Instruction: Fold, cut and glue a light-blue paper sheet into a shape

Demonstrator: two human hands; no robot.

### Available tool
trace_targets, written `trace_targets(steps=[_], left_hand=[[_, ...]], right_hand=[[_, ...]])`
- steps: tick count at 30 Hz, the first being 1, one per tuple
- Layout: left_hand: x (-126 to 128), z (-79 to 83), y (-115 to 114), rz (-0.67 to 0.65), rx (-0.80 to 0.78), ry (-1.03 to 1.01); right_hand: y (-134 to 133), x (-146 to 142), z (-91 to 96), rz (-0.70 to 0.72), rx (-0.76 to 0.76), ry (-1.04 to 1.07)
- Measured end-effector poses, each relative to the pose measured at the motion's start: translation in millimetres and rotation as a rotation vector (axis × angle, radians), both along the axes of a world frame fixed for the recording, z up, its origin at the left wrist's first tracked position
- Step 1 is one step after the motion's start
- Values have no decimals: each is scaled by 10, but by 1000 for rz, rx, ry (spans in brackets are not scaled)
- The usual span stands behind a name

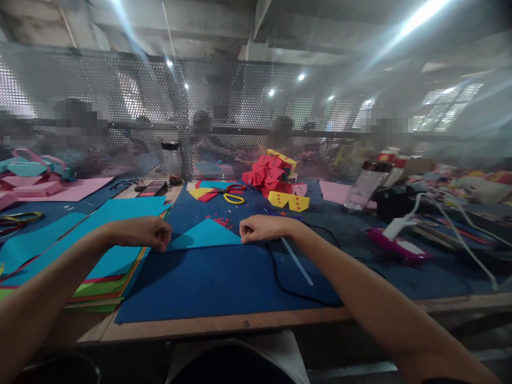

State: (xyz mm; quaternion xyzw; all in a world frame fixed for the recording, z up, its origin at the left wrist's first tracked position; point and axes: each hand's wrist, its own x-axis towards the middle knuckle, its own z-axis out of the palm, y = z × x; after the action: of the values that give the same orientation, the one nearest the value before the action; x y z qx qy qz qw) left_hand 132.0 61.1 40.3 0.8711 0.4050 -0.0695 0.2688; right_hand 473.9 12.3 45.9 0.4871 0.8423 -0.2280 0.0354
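Note:
A folded light-blue paper piece [205, 234] lies on a dark blue sheet [224, 282] in front of me. My left hand [146, 232] is closed and pinches the paper's left corner. My right hand [260, 229] is closed too and pinches its right corner. Both forearms reach in from the bottom of the view. The paper's top forms a triangular point between the hands.
A stack of coloured paper sheets [92, 256] lies at the left. Scissors [230, 193], red and yellow folded paper pieces [276, 178], a jar [172, 162], a phone [154, 188], a glue gun [398, 234] and a black cable [288, 288] lie around. People sit behind a perforated screen [240, 106].

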Motion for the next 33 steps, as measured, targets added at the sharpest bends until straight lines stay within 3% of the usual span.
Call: trace_targets(steps=[7,16,21,25,33], left_hand=[[-35,-60,52,36,-18,-18],[28,14,-13,63,14,-10],[40,-8,-41,89,-86,-51],[35,-12,-44,44,-89,-54],[68,23,-113,-66,48,-42]], right_hand=[[14,-17,-7,16,40,-24],[-54,-65,-17,35,45,49],[-67,-82,-26,58,85,36],[-54,-85,-57,84,158,2],[-99,-141,-48,65,257,-54]])
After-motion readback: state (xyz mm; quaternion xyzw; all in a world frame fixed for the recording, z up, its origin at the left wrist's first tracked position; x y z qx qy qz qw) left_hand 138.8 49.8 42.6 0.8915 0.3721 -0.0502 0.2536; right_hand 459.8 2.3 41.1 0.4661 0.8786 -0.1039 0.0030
